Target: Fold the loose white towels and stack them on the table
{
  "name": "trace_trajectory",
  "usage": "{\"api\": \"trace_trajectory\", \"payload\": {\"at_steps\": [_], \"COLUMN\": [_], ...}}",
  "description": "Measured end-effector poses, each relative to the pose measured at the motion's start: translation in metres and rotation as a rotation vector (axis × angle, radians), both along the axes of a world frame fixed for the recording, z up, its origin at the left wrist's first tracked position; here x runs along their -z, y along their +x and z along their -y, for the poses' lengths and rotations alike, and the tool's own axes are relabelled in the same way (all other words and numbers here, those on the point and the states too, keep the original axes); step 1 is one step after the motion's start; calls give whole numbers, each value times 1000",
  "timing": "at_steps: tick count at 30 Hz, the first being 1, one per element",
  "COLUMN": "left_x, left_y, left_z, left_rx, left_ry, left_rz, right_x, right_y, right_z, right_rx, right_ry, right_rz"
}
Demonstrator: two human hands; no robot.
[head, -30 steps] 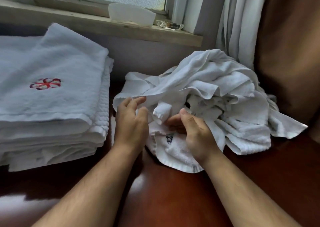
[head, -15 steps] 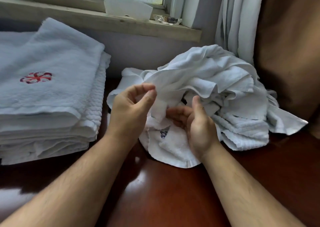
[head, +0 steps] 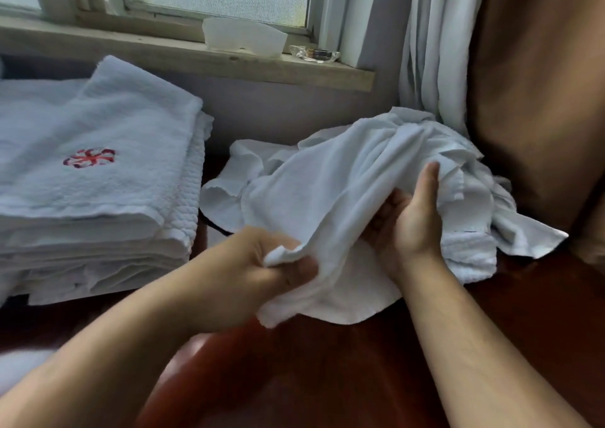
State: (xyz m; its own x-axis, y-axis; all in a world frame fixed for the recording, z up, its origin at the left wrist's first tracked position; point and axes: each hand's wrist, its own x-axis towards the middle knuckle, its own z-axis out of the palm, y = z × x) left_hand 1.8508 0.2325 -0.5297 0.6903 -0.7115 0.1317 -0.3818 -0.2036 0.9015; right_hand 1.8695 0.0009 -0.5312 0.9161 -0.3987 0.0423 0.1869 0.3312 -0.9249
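1. Left hand (head: 258,264), fingers (head: 294,272) clenched on towel (head: 327,198) corner; right hand (head: 411,228) pinching a fold — towel half-lifted from loose pile (head: 471,231) on worktop (head: 327,378).
2. Best: pull clear, find both corners before folding.

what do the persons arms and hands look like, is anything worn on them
The left hand and right hand are bare: no gloves, and no ring, watch or band shows. The left forearm and right forearm are bare as well, with fine hair; no sleeve comes into view.
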Motion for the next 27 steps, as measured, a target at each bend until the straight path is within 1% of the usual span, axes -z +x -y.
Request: {"api": "trace_trajectory", "payload": {"at_steps": [2, 4, 6, 8, 10, 11, 13, 15, 16, 17, 18, 19, 20, 21, 22, 23, 24, 25, 26, 27], "left_x": [8, 20, 28, 30, 32, 31, 28, 23, 21, 19, 18, 17, 17, 17, 17, 14, 11, 9, 7, 7], "left_y": [-7, -11, -12, -11, -8, -7, -6, -6, -5, -3, -2, -1, -1, -2, -3, -4, -4, -3, -2, -1], "left_z": [2, 11, 17, 17, 18, 19, 21, 19, 17, 16, 14, 15, 17, 21, 26, 32, 36, 40, 44, 46], "left_rx": [4, -66, -180, -297, -357, -383, -453, -563, -611, -640, -646, -629, -589, -526, -456, -400, -368, -343, -324, -310], "left_ry": [69, 63, -47, -176, -312, -368, -473, -528, -529, -511, -476, -436, -396, -367, -335, -285, -218, -151, -86, -17], "left_rz": [111, 191, 144, 25, -31, -56, -89, -35, -10, 1, 9, 22, 42, 69, 100, 126, 138, 131, 116, 85], "right_x": [-3, -2, -5, -12, -15, -16, -14, -19, -23, -28, -31, -36, -37, -34, -29, -26, -25, -23, -20, -16], "right_y": [1, 2, -1, -9, -21, -28, -39, -48, -51, -53, -55, -55, -54, -51, -47, -43, -39, -35, -29, -23], "right_z": [-1, -3, -2, 0, -3, -8, -17, -18, -17, -16, -14, -14, -14, -15, -14, -12, -7, -1, 5, 9], "right_rx": [14, 79, 67, -6, -154, -279, -588, -843, -903, -893, -816, -692, -535, -318, -54, 214, 436, 549, 545, 463], "right_ry": [-124, -212, -218, -275, -403, -455, -559, -685, -758, -814, -865, -868, -826, -796, -798, -819, -854, -894, -948, -1005], "right_rz": [5, 65, 191, 303, 342, 325, 215, 68, 24, 0, -2, -30, -52, -48, -13, 51, 126, 137, 82, -13]}}
